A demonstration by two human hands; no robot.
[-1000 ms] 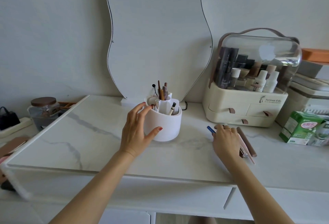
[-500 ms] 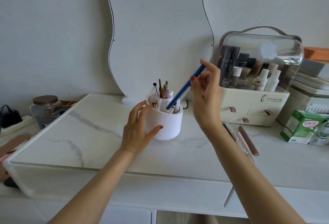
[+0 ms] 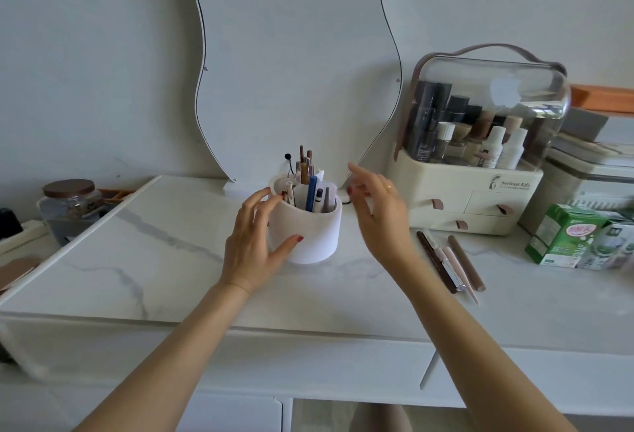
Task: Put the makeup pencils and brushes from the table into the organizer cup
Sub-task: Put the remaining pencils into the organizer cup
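The white organizer cup (image 3: 315, 232) stands mid-table with several pencils and brushes upright in it, among them a blue pencil (image 3: 311, 193). My left hand (image 3: 255, 241) wraps the cup's left side, thumb on its front wall. My right hand (image 3: 375, 207) hovers just right of the cup, fingers spread and empty. To the right on the marble top lie a dark brown pencil (image 3: 435, 261), a pale pink pencil with a silver part (image 3: 454, 268) and a tan brown pencil (image 3: 466, 263), side by side.
A wavy mirror (image 3: 295, 64) leans on the wall behind the cup. A cream cosmetics case with clear lid (image 3: 477, 164) stands at the right, green cartons (image 3: 566, 239) beyond it. A glass jar (image 3: 68, 208) sits at the left, off the table's edge.
My right hand lifted the blue pencil from the table, carried it over the cup and let it go; the pencil now stands in the cup. My left hand stayed on the cup.
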